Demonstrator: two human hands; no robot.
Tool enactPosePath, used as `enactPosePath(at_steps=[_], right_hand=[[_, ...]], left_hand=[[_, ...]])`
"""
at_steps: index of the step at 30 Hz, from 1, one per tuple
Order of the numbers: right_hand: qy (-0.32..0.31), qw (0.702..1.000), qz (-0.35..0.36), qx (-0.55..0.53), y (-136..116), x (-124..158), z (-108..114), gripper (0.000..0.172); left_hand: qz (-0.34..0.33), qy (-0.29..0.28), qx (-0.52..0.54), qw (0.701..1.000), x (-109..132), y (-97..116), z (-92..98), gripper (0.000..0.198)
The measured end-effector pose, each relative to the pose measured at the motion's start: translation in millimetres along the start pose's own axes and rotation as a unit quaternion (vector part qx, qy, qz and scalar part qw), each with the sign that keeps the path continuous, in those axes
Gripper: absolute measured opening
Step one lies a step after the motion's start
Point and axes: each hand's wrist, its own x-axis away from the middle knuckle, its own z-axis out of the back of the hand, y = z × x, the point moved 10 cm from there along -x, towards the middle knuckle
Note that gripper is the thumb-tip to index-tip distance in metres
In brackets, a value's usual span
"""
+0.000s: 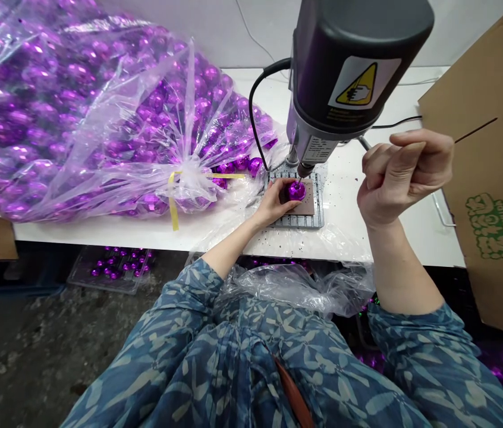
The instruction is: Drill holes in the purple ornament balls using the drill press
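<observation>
A shiny purple bauble (296, 191) rests on a small brown board on the slotted metal base (321, 215) of a bench drill press (349, 65). My left hand (275, 201) is closed around the bauble's left side, thumb and fingers apart on either side of it. The drill bit (299, 179) reaches down to the bauble's top; whether it has entered cannot be made out. To the right of the drill's body, my right hand (401, 178) is raised with fingers curled. A metal lever (363, 141) runs from the drill behind these fingers, which mostly hide the grip.
A huge clear bag (189, 172) of purple baubles, tied with yellow ribbon, fills the table's left. Dark shavings dot the white table (340, 235). A cardboard box (492, 178) stands on the right. Clear plastic (305, 288) hangs over the front edge; a bin (113, 270) of baubles sits below.
</observation>
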Motion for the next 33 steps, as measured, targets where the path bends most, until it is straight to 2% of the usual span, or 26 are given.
enactPosePath(at_steps=[4,8,14,19,23,26,28,30,31,33], right_hand=[[0.021,0.999,0.001,0.033,2.2,5.6,3.8,0.042],[0.022,0.998,0.008,0.051,3.0,10.2,8.5,0.04],[-0.033,0.999,0.015,0.02,2.6,14.8,6.2,0.032],[-0.021,1.0,-0.011,0.01,-6.2,-15.9,-9.5,0.033],[0.028,0.996,-0.082,-0.021,3.0,-49.0,-19.5,0.054],[0.019,0.994,-0.104,-0.001,12.5,-63.7,-24.2,0.062],[-0.006,0.993,-0.116,0.02,18.7,-67.8,-26.7,0.059],[-0.026,0.991,-0.128,0.006,22.4,-68.6,-28.9,0.054],[-0.032,0.99,-0.134,-0.011,23.1,-68.4,-29.8,0.053],[-0.033,0.988,-0.144,-0.045,23.4,-67.6,-31.1,0.051]], left_hand=[[0.002,0.0,-0.006,1.0,-0.2,-0.7,0.7,0.061],[0.007,0.006,-0.018,1.0,-0.1,-1.6,2.5,0.062],[0.006,0.004,-0.018,1.0,0.6,3.3,1.9,0.058],[0.012,0.003,-0.008,1.0,0.7,1.5,0.8,0.059],[0.029,0.005,0.013,0.999,0.5,-6.8,-2.5,0.062],[0.032,0.048,0.006,0.998,4.7,-4.2,5.4,0.065],[0.005,0.088,-0.04,0.995,14.9,8.2,16.0,0.06],[-0.05,0.097,-0.102,0.989,34.5,27.5,21.0,0.053],[-0.083,0.082,-0.127,0.985,48.3,37.2,18.7,0.051],[-0.142,0.01,-0.152,0.978,84.6,51.3,4.1,0.051]])
